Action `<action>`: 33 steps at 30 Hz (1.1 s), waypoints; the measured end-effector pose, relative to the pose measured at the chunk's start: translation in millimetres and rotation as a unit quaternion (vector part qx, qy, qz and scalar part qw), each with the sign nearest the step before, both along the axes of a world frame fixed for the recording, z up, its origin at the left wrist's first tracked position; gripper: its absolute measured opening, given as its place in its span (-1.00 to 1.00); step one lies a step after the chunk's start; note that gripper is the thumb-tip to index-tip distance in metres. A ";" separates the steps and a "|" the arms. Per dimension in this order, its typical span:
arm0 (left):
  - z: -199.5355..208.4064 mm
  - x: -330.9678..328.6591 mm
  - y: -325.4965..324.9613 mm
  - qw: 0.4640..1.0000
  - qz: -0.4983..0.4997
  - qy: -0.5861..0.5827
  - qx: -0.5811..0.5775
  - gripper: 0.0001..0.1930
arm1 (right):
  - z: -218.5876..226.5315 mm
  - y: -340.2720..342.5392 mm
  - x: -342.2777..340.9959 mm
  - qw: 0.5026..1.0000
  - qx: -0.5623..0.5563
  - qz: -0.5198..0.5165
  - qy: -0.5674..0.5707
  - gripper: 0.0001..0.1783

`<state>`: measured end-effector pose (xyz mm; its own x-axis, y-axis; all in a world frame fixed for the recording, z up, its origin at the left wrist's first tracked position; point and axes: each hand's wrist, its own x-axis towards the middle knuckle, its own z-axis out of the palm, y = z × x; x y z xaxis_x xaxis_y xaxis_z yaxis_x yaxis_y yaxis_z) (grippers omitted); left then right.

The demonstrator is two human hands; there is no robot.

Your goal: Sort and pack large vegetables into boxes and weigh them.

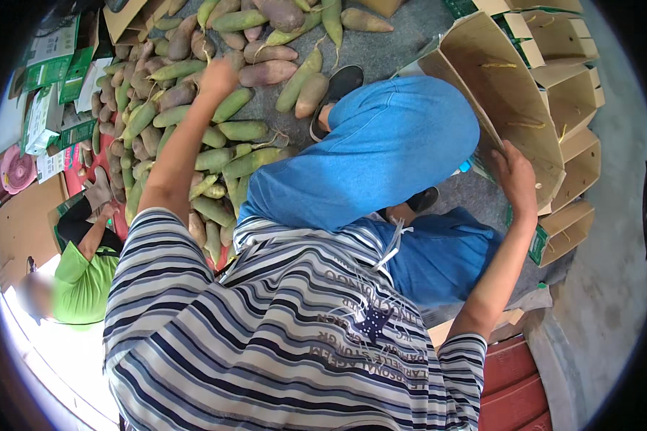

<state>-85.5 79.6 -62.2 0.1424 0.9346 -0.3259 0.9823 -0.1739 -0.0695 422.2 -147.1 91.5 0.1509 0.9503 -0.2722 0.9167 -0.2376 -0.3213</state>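
Reaching into the radish pile [194,108], your left hand [216,77] closes fingers on one root; right hand [514,176], beside the pile, grips the cardboard box [510,100] flap—keep it steady.

You sat over a grey concrete floor [611,302]; bright daylight flooded the frame's lower left, red boards [514,391] at lower right.

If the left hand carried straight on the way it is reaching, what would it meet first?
Probably the pile of long green and purple root vegetables on the ground; the left hand already looks at or on them, though depth is unclear.
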 end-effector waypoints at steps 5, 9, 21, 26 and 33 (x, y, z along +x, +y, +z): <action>-36.8 -149.0 -77.2 0.940 0.258 0.153 -0.163 -0.43 | -8.8 -3.2 8.7 0.999 0.009 0.012 -0.029 -0.76; -18.7 -122.5 -102.6 0.954 0.242 0.164 -0.074 -0.33 | -8.9 -5.2 9.8 0.999 -0.026 -0.004 -0.038 -0.70; -2.5 -79.4 -99.9 0.980 0.135 0.097 -0.114 -0.31 | -11.5 -3.2 4.5 0.997 -0.001 0.007 -0.071 -0.75; 44.6 26.3 -57.9 0.951 0.019 -0.298 0.077 -0.29 | -12.6 1.7 2.9 0.999 0.014 0.026 -0.035 -0.78; 205.5 251.8 -38.8 0.705 -0.197 -0.673 0.101 -0.33 | -28.1 -4.9 6.6 0.998 0.024 0.017 -0.048 -0.81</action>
